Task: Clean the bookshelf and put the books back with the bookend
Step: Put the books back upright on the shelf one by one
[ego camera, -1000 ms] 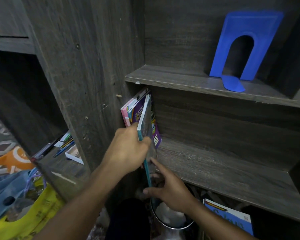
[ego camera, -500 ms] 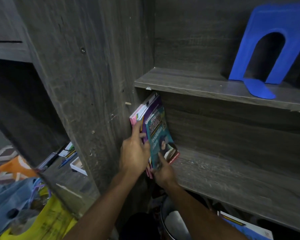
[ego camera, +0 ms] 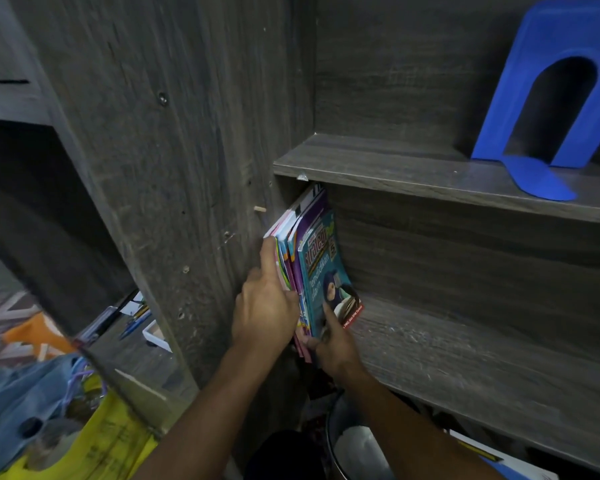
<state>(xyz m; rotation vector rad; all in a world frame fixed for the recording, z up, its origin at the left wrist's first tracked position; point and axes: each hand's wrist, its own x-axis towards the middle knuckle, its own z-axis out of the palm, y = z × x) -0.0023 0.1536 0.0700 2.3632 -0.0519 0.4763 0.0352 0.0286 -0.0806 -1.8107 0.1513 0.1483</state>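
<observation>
The books [ego camera: 312, 268], an upright bundle too tightly packed to count, stand at the left end of the lower shelf [ego camera: 465, 358], against the side panel [ego camera: 187, 168] and near the front edge. Open board stretches rightward from them. The left hand [ego camera: 264, 306] grips the bundle's edges, forefinger straight, other fingers curled. The right hand [ego camera: 333, 344] pinches its bottom corner, thumb on the teal cover. One blue bookend [ego camera: 499, 109] stands upper right on the upper shelf [ego camera: 378, 164]. One metal pail [ego camera: 331, 445] at bottom centre holds something pale.

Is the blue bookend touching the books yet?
Apart. The head view shows the blue bookend on the upper shelf, the books one shelf below.
</observation>
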